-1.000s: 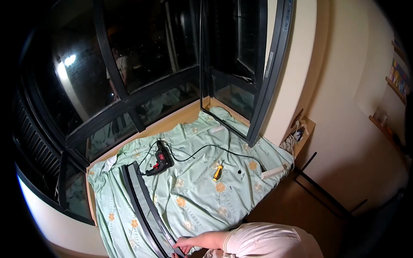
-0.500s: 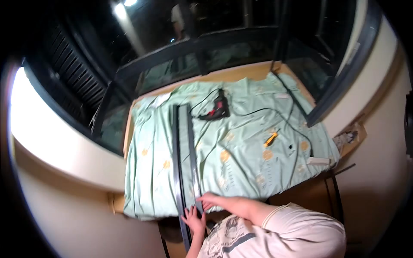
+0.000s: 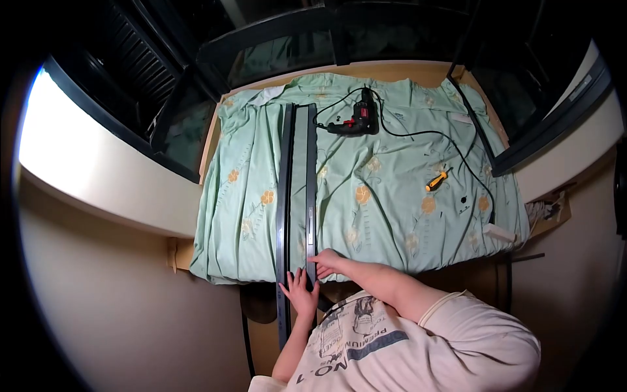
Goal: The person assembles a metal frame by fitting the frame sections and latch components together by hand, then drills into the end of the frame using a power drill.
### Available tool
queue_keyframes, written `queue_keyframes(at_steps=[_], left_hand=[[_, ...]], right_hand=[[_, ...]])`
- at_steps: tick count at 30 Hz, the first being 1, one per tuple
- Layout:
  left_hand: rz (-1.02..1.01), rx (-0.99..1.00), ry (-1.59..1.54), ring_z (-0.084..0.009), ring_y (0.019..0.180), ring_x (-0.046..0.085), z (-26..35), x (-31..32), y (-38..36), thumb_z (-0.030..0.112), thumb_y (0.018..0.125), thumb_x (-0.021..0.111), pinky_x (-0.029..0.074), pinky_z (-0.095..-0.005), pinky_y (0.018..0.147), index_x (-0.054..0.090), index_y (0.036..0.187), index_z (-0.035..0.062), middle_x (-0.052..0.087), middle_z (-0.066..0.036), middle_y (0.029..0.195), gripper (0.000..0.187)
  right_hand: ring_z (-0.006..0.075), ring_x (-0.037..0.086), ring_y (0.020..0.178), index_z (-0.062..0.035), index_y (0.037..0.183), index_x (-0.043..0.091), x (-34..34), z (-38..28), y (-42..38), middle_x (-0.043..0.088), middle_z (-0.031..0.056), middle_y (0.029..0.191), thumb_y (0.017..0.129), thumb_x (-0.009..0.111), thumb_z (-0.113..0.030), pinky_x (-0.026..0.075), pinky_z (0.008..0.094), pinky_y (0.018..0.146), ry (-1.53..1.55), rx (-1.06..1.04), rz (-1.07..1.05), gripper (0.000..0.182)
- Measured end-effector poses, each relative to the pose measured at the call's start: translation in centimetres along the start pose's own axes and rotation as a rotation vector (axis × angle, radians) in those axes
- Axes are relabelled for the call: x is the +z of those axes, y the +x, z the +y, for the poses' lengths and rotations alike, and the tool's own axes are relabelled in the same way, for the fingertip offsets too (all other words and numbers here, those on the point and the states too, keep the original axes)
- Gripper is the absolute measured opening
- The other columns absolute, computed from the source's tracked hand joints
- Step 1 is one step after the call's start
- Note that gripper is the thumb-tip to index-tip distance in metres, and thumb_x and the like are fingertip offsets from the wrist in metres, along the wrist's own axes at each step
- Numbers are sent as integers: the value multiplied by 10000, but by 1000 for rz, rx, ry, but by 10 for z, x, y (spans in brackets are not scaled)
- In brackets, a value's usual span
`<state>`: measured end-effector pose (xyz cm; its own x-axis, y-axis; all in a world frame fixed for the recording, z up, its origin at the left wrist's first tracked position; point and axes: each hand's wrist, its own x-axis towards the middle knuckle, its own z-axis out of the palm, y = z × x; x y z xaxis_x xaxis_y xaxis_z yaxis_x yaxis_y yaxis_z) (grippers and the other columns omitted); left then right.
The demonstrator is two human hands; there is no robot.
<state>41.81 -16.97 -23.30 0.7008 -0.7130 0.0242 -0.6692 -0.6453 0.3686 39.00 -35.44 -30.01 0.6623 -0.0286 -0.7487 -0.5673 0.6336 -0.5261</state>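
A long dark metal strip (image 3: 283,209) runs up the cloth and extends past its near edge. Beside it lies a second dark metal strip (image 3: 311,189) with a pale label; greenish cloth shows between them. My left hand (image 3: 302,296) has its fingers spread across the near part of the strips, fingertips pointing away from me. Just beyond it, my right hand (image 3: 328,262) grips the right strip near the cloth's front edge, thumb on top and fingers curled at its side. The underside of that grip is hidden.
A green flowered cloth (image 3: 392,222) covers the surface. On it lie a black-and-red corded drill (image 3: 359,117), a yellow-and-black screwdriver (image 3: 437,180), small dark parts (image 3: 464,200) and a white block on a black cord (image 3: 499,232). Dark-framed windows (image 3: 274,55) stand behind.
The view has tilted downward, so the cloth sits higher and more of my shirt shows. Both hands keep nearly the same places on the strips.
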Motion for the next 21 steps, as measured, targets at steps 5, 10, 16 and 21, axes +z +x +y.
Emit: queue_keyframes(at_steps=[5, 10, 16, 21], left_hand=[[-5, -1, 3, -366, 1465, 372, 0, 0, 0, 347, 825, 744, 89, -647, 1217, 612, 1380, 102, 569, -84, 1464, 620], [-3, 3, 5, -365, 1463, 376, -1, 1, 0, 338, 819, 755, 93, -649, 1215, 613, 1380, 105, 571, -83, 1462, 623], [-1, 8, 4, -364, 1464, 376, 0, 0, 0, 322, 811, 765, 96, -655, 1211, 614, 1379, 109, 571, -81, 1462, 626], [-9, -1, -4, -361, 1466, 374, 0, -1, 0, 319, 806, 766, 96, -656, 1210, 616, 1375, 109, 571, -80, 1462, 625]], right_hand=[[371, 747, 887, 84, 1148, 660, 1, -3, -6, 718, 275, 1079, 963, 688, -390, 642, 442, 726, 0, -9, -10, 509], [370, 748, 896, 91, 1147, 657, 0, -2, -7, 718, 274, 1087, 968, 685, -378, 642, 439, 725, 24, -16, -28, 503], [361, 748, 913, 81, 1160, 658, 1, -5, -9, 718, 270, 1101, 983, 664, -367, 638, 443, 742, 22, -1, -37, 482], [359, 748, 923, 62, 1176, 663, 0, -4, -5, 719, 263, 1117, 991, 649, -377, 633, 438, 752, 12, 20, -50, 476]])
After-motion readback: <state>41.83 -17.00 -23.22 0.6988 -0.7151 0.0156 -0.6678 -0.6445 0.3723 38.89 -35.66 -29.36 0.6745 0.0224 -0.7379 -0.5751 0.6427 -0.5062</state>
